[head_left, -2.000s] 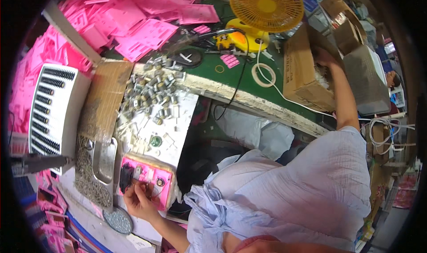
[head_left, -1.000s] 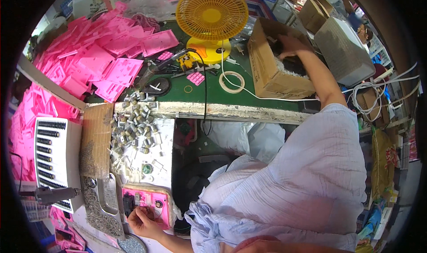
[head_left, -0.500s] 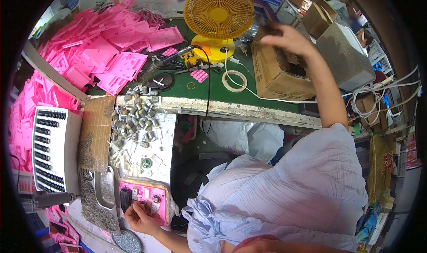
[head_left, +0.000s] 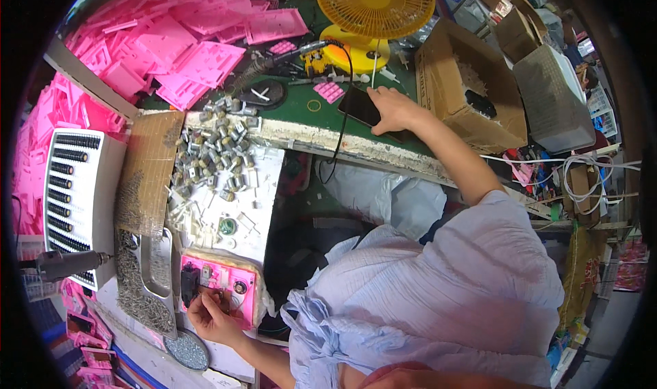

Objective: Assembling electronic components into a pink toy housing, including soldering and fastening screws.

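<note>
Pink housing (head_left: 226, 277) lies nearest, its small parts facing up, directly under the left hand (head_left: 212, 319), whose fingers are drawn narrow over its lower area; whatever they may pinch is hidden. A light, steady touch seems best there, to spare the parts. Beyond it, metal cylinders (head_left: 222, 146) lie loose in a heap. Farther off, on the green counter (head_left: 294, 117), a dark flat slab (head_left: 359, 106) lies at the right hand (head_left: 395, 110), thumb and fingers set wide about its right end; whether they grip or merely rest, I cannot tell. A black cable (head_left: 340, 139) seems to cross the slab's left end, so low, level handling should avoid snagging. An open carton (head_left: 438, 88) stands to the right.
</note>
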The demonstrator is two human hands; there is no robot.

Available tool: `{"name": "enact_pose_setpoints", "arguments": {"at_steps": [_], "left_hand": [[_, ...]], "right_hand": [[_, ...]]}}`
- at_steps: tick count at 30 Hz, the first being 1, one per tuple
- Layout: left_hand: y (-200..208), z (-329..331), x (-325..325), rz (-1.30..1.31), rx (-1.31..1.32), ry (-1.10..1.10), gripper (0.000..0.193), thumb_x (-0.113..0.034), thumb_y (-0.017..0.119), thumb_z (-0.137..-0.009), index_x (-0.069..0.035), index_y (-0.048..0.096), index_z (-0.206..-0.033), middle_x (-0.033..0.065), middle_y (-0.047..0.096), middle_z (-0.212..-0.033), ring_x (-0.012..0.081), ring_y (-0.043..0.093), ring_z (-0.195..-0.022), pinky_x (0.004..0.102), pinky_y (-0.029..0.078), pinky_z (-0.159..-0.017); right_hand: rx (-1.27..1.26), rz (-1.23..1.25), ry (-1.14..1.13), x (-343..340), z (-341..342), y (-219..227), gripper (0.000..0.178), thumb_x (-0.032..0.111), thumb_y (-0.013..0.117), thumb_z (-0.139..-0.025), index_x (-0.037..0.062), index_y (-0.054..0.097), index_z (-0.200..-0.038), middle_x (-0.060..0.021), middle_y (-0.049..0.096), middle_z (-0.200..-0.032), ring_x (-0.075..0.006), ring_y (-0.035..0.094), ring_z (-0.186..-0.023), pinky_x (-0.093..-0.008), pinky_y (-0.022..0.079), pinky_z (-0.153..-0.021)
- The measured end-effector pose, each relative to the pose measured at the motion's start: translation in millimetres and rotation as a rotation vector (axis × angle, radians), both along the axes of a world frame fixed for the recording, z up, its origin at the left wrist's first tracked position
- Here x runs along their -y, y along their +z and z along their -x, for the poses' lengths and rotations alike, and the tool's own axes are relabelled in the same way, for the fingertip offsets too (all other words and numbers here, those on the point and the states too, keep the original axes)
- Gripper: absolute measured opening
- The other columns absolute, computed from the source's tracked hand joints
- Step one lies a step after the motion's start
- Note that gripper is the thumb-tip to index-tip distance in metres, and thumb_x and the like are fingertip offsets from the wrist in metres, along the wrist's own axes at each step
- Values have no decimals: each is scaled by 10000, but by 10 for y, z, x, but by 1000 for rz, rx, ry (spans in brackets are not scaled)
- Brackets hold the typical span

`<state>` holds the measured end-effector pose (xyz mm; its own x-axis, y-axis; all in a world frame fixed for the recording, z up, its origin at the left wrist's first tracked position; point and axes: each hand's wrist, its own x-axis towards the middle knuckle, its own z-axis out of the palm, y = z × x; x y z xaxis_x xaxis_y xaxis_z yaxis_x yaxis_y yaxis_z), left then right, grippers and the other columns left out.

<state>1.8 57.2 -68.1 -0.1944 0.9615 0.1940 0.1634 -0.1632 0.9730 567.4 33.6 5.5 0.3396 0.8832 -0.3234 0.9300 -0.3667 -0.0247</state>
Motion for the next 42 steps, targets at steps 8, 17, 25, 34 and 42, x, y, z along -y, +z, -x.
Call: {"name": "enact_pose_setpoints", "arguments": {"at_steps": [8, 17, 25, 34, 42], "left_hand": [[-34, -26, -5, -21, -51, 37, 75, -39, 606, -1018, 6, 579, -966, 86, 661, -825, 102, 595, -637, 256, 555, -504], [219, -18, -21, -2, -185, -8, 72, -30, 658, -989, 38, 646, -972, 95, 697, -863, 108, 602, -699, 244, 512, -639], [568, -194, -178, -94, -711, -100, 99, 2, 715, -899, 9, 702, -997, 100, 697, -885, 187, 616, -680, 307, 503, -640], [434, -177, -31, 109, -575, 7, 76, -96, 739, -891, -30, 704, -898, 108, 673, -719, 246, 660, -622, 354, 521, -609], [525, -118, 26, 302, -37, 72, 95, -16, 753, -893, 42, 679, -909, 94, 717, -761, 142, 742, -691, 251, 579, -599]], "right_hand": [[-33, -99, 204, -37, -48, -7, 1018, 182, 840, -641, -8, 374, -1526, -222, 584, -1264, -410, 542, -1158, -428, 457, -1045], [257, -485, 144, 13, -91, 675, 774, 387, 824, -775, 6, 561, -1395, -211, 678, -1225, -359, 635, -1136, -432, 498, -1004], [-824, -52, 677, -153, 1643, 534, 386, 287, 789, -852, 71, 704, -1160, -58, 720, -843, -222, 688, -748, -351, 533, -661], [-911, -341, 1012, -1171, 3366, -138, 224, 224, 723, -821, 68, 747, -980, -137, 705, -796, -317, 698, -739, -422, 551, -668], [-1199, -90, 895, -1288, 3757, -218, 228, 63, 725, -872, 16, 744, -1094, -69, 709, -852, -113, 677, -719, -251, 529, -652]]}}
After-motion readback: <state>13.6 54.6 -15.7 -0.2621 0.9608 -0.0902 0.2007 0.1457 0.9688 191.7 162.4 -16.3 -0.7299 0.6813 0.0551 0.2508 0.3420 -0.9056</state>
